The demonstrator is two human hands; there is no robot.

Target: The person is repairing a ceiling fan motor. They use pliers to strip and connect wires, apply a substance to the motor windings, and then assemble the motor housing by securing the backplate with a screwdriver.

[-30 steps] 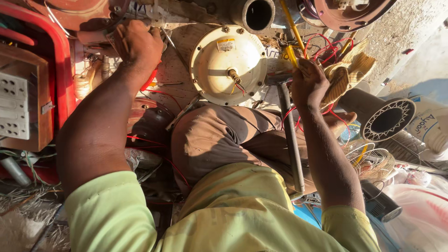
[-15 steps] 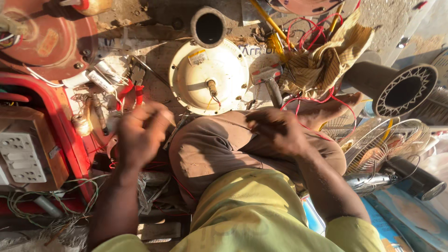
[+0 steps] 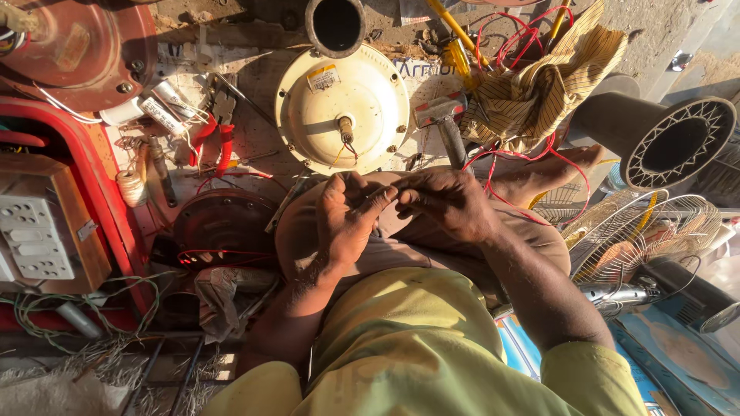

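Both your hands meet over your knee: left hand [image 3: 348, 219] and right hand [image 3: 447, 202] pinch fingertips together on something too small to make out. The cream round motor housing [image 3: 343, 108] sits just beyond them, a hammer [image 3: 445, 123] beside it.

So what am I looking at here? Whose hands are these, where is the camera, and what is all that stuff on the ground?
No machine here: a seated person wears a camera on the head, so you look down over a yellow-green shirt at their own hands. The left hand and right hand meet fingertip to fingertip over the lap; whatever they pinch is too small to see. Just beyond lies a cream ceiling-fan motor housing with a short shaft. Beside it are a hammer, red-handled pliers, loose red wires and a striped cloth. A wire fan guard lies to the right, a switchboard to the left.
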